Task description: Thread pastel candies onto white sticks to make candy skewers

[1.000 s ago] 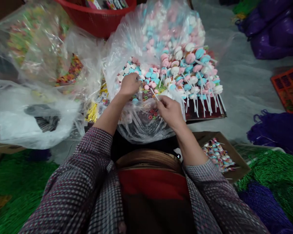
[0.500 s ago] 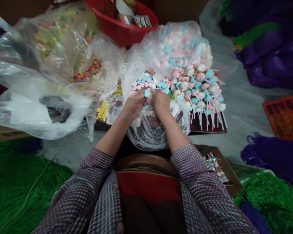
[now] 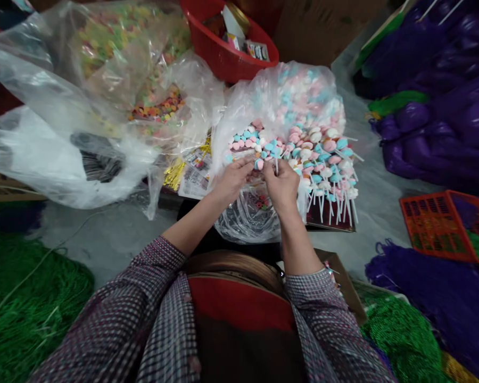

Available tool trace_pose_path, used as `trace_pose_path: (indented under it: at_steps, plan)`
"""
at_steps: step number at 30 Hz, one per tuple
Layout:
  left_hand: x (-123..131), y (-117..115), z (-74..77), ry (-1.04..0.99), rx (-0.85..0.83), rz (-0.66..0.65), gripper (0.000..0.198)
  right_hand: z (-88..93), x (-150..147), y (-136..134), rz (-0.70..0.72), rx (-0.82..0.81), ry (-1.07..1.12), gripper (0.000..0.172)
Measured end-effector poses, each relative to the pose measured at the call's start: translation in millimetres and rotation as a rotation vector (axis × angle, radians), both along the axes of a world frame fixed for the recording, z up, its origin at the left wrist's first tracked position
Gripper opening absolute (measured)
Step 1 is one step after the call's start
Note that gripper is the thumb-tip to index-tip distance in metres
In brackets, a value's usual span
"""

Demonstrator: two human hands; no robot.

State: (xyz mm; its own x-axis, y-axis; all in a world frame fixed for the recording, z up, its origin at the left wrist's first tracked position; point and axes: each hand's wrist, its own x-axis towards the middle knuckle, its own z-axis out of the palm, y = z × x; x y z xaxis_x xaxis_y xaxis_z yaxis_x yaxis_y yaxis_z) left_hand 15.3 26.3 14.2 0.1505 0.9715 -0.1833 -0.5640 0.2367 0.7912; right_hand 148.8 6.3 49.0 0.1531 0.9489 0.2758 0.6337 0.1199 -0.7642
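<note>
My left hand (image 3: 236, 178) is closed in a pinch at a small pink, white and blue candy (image 3: 259, 164) between my two hands. Closed beside it, my right hand (image 3: 282, 183) has a thin white stick (image 3: 277, 164) standing up between its fingers. The fingertips nearly meet, so the exact hold of each is partly hidden. Just beyond them, loose pink, blue and white candies (image 3: 243, 139) lie on clear plastic. To the right of my right hand lies a heap of candies on white sticks (image 3: 331, 159), with the sticks pointing toward me.
A clear bag of pink and blue candies (image 3: 307, 96) stands behind. Further left, a large plastic bag (image 3: 120, 58) holds coloured rings, near gold ties (image 3: 174, 173). A red basin (image 3: 231, 56) is at the back. An orange crate (image 3: 435, 223) and green strands (image 3: 32, 287) lie lower down.
My view has shifted, so the table's things sit differently in the picture. My right hand has turned, and a white stick now shows in it. The candy between my hands looks different.
</note>
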Motion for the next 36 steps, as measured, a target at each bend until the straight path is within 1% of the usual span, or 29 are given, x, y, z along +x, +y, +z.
trace_pose_path:
  at_steps: [3, 6, 9, 11, 13, 15, 17, 19, 21, 24, 27, 29, 31, 34, 36]
  plan:
    - [8.3, -5.8, 0.3, -0.005, 0.002, -0.010, 0.008, -0.5, -5.9, -5.3, -0.043, 0.013, -0.075, 0.022]
    - [9.9, -10.2, 2.0, -0.017, 0.025, -0.008, 0.025, -3.4, -8.4, -7.9, -0.063, -0.014, -0.136, 0.020]
    - [5.7, -13.0, 6.9, -0.004, 0.060, -0.011, 0.045, -4.8, -8.4, -11.8, -0.042, -0.023, -0.112, 0.015]
    - [1.7, -14.5, 11.5, 0.024, 0.038, -0.008, 0.052, -4.1, -8.4, -15.1, -0.010, -0.045, -0.035, 0.015]
    - [-1.9, -15.4, 15.4, 0.057, 0.007, 0.003, 0.052, -3.1, -8.8, -17.5, 0.038, -0.067, 0.092, 0.020]
    - [-4.4, -15.4, 17.7, 0.089, -0.015, 0.053, 0.049, -3.2, -9.5, -18.1, 0.060, -0.064, 0.219, 0.021]
    - [-5.0, -15.0, 18.6, 0.118, -0.015, 0.073, 0.046, -5.2, -10.1, -17.3, 0.098, -0.072, 0.258, 0.023]
    - [-3.6, -15.3, 19.0, 0.126, 0.000, 0.083, 0.045, -8.8, -10.1, -16.4, 0.124, -0.071, 0.257, 0.022]
    - [-0.8, -16.5, 19.1, 0.117, -0.025, 0.066, 0.053, -13.0, -9.6, -16.5, 0.099, -0.065, 0.249, 0.020]
    - [3.9, -18.0, 18.5, 0.105, -0.049, 0.027, 0.064, -17.4, -8.3, -18.5, 0.047, -0.012, 0.195, 0.018]
    - [7.1, -17.8, 18.7, 0.098, -0.010, -0.002, 0.061, -16.1, -7.0, -20.1, 0.026, 0.025, 0.145, 0.019]
    - [7.9, -18.2, 20.5, 0.092, -0.006, -0.001, 0.056, -11.4, -5.2, -21.5, 0.031, -0.007, 0.159, 0.020]
    - [7.7, -19.5, 22.9, 0.097, -0.031, 0.024, 0.053, -5.5, -1.9, -24.9, 0.060, -0.062, 0.223, 0.023]
    - [5.2, -19.8, 22.6, 0.099, -0.042, 0.062, 0.052, 0.2, 5.6, -35.1, 0.134, -0.117, 0.424, 0.036]
    - [2.7, -18.3, 18.3, 0.069, -0.054, 0.095, 0.050, 0.7, 10.9, -45.7, 0.123, -0.118, 0.570, 0.035]
